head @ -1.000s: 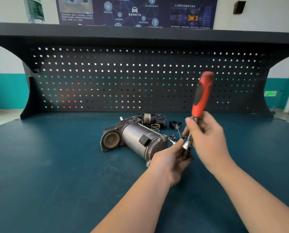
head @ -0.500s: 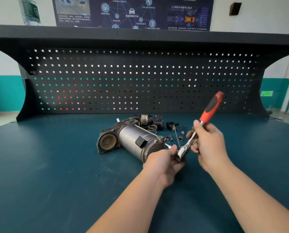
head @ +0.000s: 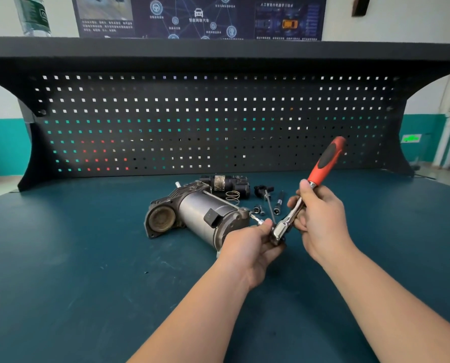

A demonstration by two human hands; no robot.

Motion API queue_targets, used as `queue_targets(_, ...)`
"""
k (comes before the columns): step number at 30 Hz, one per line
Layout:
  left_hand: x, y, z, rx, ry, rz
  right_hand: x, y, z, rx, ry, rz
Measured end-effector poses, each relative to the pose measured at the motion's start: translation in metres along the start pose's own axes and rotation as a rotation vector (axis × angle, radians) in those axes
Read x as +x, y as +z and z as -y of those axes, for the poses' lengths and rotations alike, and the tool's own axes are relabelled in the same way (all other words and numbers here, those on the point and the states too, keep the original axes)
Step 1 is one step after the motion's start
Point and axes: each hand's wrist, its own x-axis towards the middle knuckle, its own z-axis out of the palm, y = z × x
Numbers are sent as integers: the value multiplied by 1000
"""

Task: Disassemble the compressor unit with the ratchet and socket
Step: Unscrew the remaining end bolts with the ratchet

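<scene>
Hands first: my left hand pinches the ratchet head, right hand grips its shaft; compressor unit lies on the counter, loose spring behind, poster writing unreadable

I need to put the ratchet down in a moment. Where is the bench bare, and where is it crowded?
Bare: the bench top left of the compressor, and right of the right hand toward the bench edge. Crowded: behind the hands, around the spring, black part, sockets and loose bolts.
</scene>
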Motion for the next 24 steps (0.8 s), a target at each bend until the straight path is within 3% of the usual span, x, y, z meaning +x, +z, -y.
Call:
queue_targets(12, 7, -6, 3, 28, 46, 22, 8, -5, -10, 111, 119, -64)
queue_targets(20, 5, -4, 3, -4, 70, -42, 17, -5, -20, 369, 453, -133)
queue_targets(24, 5, 1, 4, -104, 25, -82, 17, 0, -17, 377, 443, -142)
